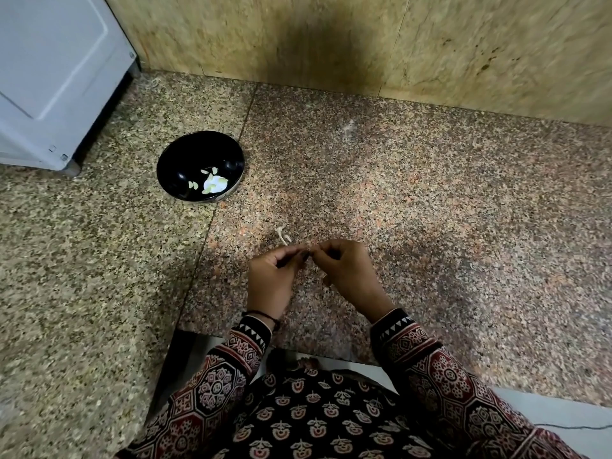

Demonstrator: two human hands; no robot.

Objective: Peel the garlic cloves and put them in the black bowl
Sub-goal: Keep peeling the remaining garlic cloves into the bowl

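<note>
A black bowl point(185, 160) stands on the speckled granite counter at the left, with several pale peeled garlic cloves point(213, 185) lying in it. Near the counter's front edge my left hand point(273, 279) and my right hand point(351, 273) meet fingertip to fingertip. Both pinch one small thing between them, most likely a garlic clove, which the fingers hide almost fully. A pale scrap of garlic stem or skin point(282, 236) lies on the counter just beyond my hands.
A white appliance point(56, 71) stands at the back left, close to the bowl. A beige stone wall point(364, 44) runs along the back of the counter point(430, 193). The counter's front edge lies just below my wrists.
</note>
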